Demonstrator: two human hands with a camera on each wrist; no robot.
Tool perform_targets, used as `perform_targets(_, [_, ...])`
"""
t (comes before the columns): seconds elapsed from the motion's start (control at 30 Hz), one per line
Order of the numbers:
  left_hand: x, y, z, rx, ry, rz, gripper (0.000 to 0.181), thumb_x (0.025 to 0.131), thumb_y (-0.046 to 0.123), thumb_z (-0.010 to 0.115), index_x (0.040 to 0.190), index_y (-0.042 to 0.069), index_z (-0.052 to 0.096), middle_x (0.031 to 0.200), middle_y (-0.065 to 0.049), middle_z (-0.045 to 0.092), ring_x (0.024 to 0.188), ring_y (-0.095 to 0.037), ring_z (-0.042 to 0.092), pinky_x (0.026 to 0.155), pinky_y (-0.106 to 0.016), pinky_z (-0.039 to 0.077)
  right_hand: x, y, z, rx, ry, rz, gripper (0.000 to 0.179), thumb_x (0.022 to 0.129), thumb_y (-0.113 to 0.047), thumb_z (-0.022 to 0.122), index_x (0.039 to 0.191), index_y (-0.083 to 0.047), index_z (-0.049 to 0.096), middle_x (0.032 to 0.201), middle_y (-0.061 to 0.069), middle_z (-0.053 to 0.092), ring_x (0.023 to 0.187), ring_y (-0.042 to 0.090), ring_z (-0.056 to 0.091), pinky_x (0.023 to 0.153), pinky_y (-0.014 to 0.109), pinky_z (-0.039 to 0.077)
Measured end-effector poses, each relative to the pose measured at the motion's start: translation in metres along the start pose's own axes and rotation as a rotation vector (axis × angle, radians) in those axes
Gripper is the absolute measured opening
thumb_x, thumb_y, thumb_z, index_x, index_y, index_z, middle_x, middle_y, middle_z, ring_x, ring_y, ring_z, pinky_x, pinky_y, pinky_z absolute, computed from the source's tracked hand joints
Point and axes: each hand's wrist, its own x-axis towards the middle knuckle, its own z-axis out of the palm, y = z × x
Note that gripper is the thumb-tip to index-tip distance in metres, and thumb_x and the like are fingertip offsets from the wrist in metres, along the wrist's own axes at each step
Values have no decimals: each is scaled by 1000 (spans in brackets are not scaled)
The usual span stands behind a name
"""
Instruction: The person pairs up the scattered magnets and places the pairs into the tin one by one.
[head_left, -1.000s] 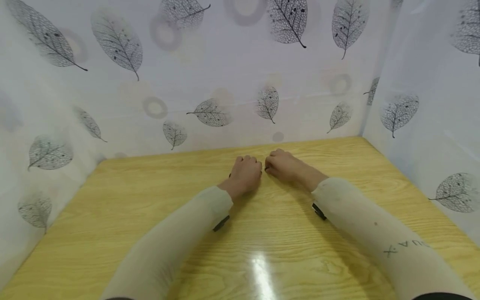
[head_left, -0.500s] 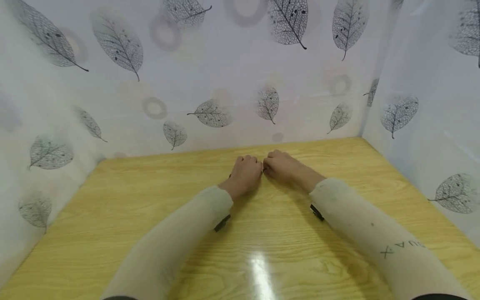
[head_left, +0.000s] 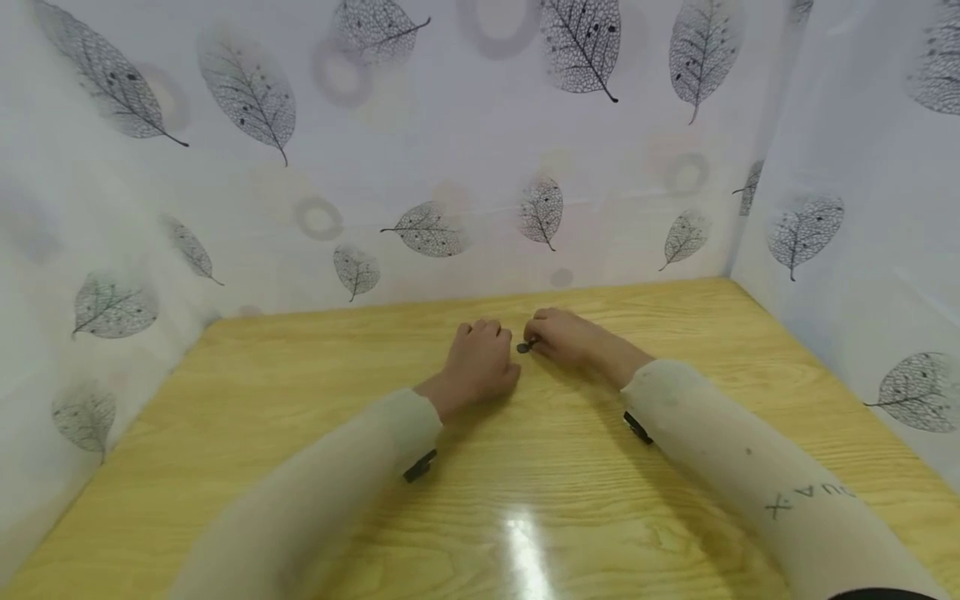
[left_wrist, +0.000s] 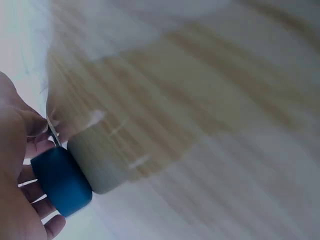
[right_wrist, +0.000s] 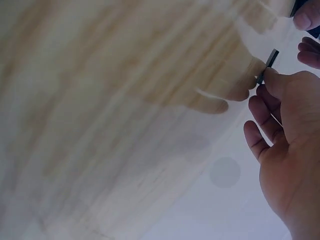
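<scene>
My left hand (head_left: 478,364) is low over the table, its back to the head camera. In the left wrist view its fingers lie around a small blue cylinder (left_wrist: 65,182), which stands at the table surface beside its own reflection. The head view hides this cylinder beneath the hand. My right hand (head_left: 566,336), just to the right, pinches a small dark flat disc (head_left: 522,347) between thumb and fingertips. Edge-on, the disc (right_wrist: 270,61) looks thin in the right wrist view. A narrow gap separates the two hands, with the disc in it.
The glossy wood-grain table (head_left: 247,417) reflects the hands and a bright light. A pale curtain with leaf prints (head_left: 450,142) hangs behind the table's back edge and along both sides. Dark wrist devices (head_left: 638,427) sit under the sleeves.
The dark disc has come into view between the hands. My left hand has moved left and slightly toward me, its thumb spreading out. My right hand has shifted only slightly.
</scene>
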Motion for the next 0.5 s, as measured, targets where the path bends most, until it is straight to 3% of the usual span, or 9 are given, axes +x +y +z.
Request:
perform_targets(0.3, [-17,-23,1,-26,8,-20,61,92,58,57,125,7,61,122,-11,62,115,-29,57,100,-49,42,1,-4,-1,15,-9,10,17,96,-14,65,110,-5,69,104,8,64,98,24,63,91,41,52])
perform_targets(0.5, [-25,-35,1,-75,4,-11,71,89,68,55,123,6,61,122,-12,61,113,-30,56,99,-51,41,4,-7,0,36,-18,-6,17,97,-16,64,111,-7,71,108,8,65,104,25,62,96,41,50])
